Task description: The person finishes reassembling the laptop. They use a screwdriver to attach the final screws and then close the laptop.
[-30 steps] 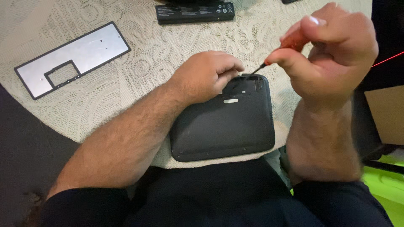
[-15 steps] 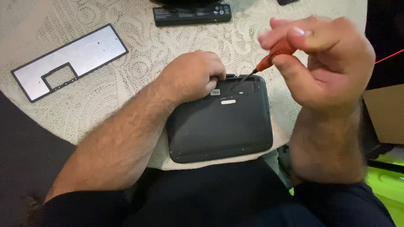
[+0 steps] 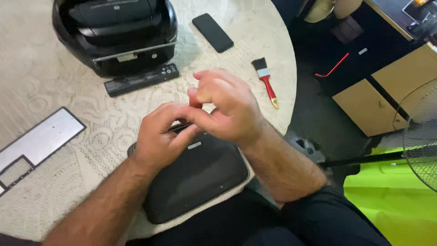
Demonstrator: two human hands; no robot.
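Head view shows your two hands meeting over the far end of the dark laptop (image 3: 195, 180), which lies underside up at the near edge of the surface (image 3: 54, 82), part of it hanging past the rim toward your lap; your right hand (image 3: 230, 109) is curled closed around a red-handled screwdriver (image 3: 195, 103), only a stub of the handle showing between the fingers; your left hand (image 3: 159, 136) is closed down on the laptop's far edge, fingertips bunched just under the tool, steadying the case; the tip itself is hidden by your fingers, so you cannot tell from here whether it sits in a screw. As a judgement, the strip-down looks partly done: a silver keyboard bezel (image 3: 38, 141) already lies apart to your left and a long black battery pack (image 3: 141, 79) lies farther off, near a black printer (image 3: 114, 32); the bottom cover still looks in place, so that seems to be what remains. For room: a phone (image 3: 212, 32) and a red-handled brush (image 3: 266, 79) lie well apart on your right, the brush near the rounded rim; bare lace cloth lies between the laptop and the bezel; beyond the right rim the floor drops away, with a fan (image 3: 421, 136) standing there.
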